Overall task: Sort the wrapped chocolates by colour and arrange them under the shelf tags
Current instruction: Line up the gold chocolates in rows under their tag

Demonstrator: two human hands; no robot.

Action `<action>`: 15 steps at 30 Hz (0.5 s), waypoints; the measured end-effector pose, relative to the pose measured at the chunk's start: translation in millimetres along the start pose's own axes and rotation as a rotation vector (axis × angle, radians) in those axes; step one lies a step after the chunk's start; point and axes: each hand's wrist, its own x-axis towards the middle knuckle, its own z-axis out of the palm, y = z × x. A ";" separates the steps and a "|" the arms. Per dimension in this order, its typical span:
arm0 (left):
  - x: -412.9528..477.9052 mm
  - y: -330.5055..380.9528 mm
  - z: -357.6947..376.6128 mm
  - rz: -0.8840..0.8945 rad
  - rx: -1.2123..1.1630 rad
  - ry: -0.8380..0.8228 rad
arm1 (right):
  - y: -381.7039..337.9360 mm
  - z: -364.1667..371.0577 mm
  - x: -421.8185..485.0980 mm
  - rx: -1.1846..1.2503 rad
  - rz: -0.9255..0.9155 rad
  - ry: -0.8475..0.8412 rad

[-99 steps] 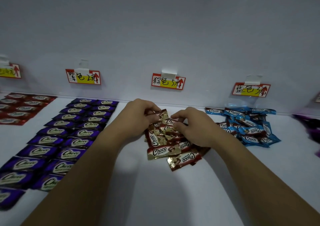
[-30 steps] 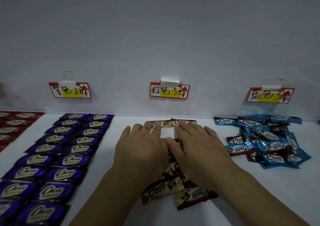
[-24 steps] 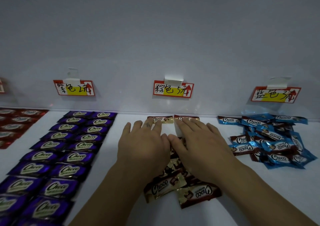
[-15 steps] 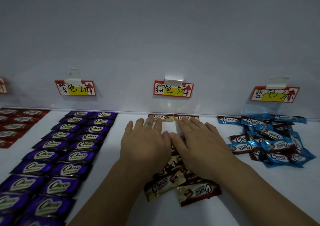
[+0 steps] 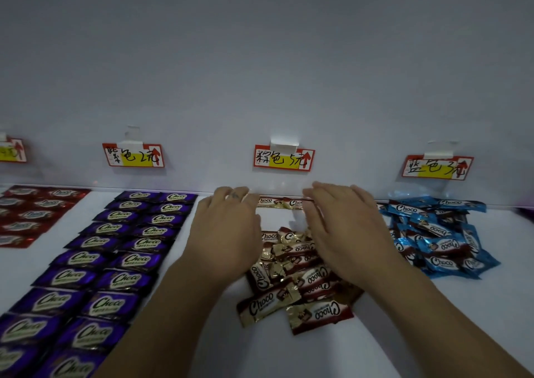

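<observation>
Hands, left [image 5: 228, 233], right [image 5: 349, 233], apparently over "Choco" pile [image 5: 271, 302].

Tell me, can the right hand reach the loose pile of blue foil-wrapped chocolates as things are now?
Probably yes: the right hand is open, holds nothing, and is close beside the loose pile of blue foil-wrapped chocolates; nothing shows between them.

Left hand [image 5: 228, 233] and right hand [image 5: 344, 230] hover flat, fingers straight, above the brown chocolates pile [image 5: 291, 273]; two brown chocolates [image 5: 281, 202] lie below the middle tag [image 5: 283, 158].
</observation>
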 end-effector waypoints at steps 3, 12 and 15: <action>-10.9 -2.6 -19.0 0.059 -0.093 -0.067 | 7.8 -17.1 -6.2 -0.028 0.016 -0.011; -13.7 -0.2 -16.3 0.115 -0.064 -0.089 | 3.8 -23.6 -16.9 0.005 -0.068 -0.269; -12.3 1.5 -1.4 0.192 0.029 -0.138 | 3.8 -20.7 -15.5 0.010 -0.122 -0.269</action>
